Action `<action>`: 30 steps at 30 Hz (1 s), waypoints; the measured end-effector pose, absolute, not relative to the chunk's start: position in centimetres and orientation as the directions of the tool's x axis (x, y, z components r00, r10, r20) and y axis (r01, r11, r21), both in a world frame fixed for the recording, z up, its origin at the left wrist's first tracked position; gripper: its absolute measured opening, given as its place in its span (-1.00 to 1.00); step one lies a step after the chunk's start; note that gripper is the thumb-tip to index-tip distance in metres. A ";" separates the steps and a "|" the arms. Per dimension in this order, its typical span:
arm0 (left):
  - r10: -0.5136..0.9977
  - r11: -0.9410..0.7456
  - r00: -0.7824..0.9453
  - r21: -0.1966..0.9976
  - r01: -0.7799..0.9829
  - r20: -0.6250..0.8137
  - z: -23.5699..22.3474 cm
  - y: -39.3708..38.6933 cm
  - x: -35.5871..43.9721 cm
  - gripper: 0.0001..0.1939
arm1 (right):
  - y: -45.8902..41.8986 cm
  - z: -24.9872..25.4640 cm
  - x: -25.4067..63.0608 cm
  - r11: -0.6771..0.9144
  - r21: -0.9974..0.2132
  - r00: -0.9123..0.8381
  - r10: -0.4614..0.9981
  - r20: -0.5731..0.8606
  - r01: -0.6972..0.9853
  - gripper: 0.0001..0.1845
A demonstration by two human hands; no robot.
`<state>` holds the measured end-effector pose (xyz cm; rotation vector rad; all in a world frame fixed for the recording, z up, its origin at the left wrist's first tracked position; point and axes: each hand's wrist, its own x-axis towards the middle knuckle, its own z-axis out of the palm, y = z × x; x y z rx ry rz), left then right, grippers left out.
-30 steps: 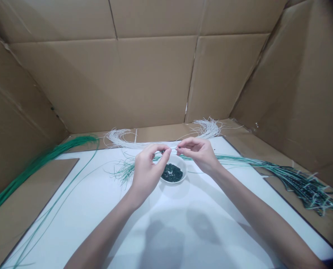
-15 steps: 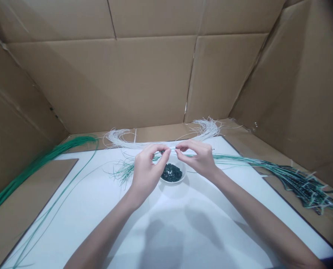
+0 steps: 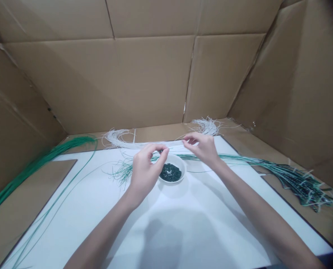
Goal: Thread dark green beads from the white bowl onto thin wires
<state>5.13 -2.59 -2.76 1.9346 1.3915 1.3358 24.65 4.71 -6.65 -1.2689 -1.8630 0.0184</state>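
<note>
My left hand (image 3: pixel 145 168) is closed in a pinch above the left rim of a small white bowl (image 3: pixel 184 166). A few dark beads (image 3: pixel 160 151) show between its thumb and forefinger, too small to count. The bowl holds a heap of dark green beads (image 3: pixel 170 173). Up and to the right of the bowl, my right hand (image 3: pixel 203 149) pinches thumb against fingertips, its other fingers curled. Whatever those fingertips hold is too fine to make out. Behind both hands runs a bundle of green strands (image 3: pixel 228 158) with frayed ends (image 3: pixel 124 170) at the left.
Dark beaded strands (image 3: pixel 306 190) end the green bundle at the right, on cardboard. White threads (image 3: pixel 116 138) curve along the back. A thick green thread bundle (image 3: pixel 43 164) lies left, loose strands trailing over the white board (image 3: pixel 79 209). Cardboard walls (image 3: pixel 152 78) stand at the back and sides.
My right hand came close to the left fingertips, then drew away up and to the right, still pinched. My left hand has stayed nearly in place over the bowl.
</note>
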 end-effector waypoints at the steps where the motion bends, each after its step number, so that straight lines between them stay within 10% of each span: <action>1: 0.885 -0.420 0.042 0.758 0.499 0.463 -2.7 -2.6 5.1 -0.85 | 5.9 -7.1 26.2 0.337 -0.445 -0.054 0.842 0.537 0.830 -0.82; 5: 0.887 -0.418 0.048 0.758 0.500 0.458 -2.8 -2.6 5.1 -0.86 | 9.7 -9.8 32.9 -0.329 -0.226 0.351 0.934 0.062 0.917 -0.76; 16: 0.894 -0.408 0.058 0.751 0.519 0.445 -3.3 -2.4 5.2 -0.86 | 10.4 -11.0 35.0 -0.368 -0.203 0.376 0.927 -0.001 0.907 -0.72; 19: 0.892 -0.404 0.046 0.746 0.529 0.451 -3.2 -2.3 5.1 -0.85 | 9.4 -8.5 33.3 -0.280 -0.234 0.305 0.949 0.076 0.931 -0.74; 24: 0.882 -0.407 0.022 0.739 0.537 0.470 -3.3 -2.0 4.9 -0.82 | 5.2 -6.9 24.6 0.397 -0.464 -0.387 0.914 0.122 0.792 -0.82; 30: 0.876 -0.413 0.021 0.728 0.548 0.481 -3.4 -1.9 5.1 -0.83 | 3.2 -10.6 18.5 0.594 -0.223 -0.624 0.776 -0.095 0.773 -0.89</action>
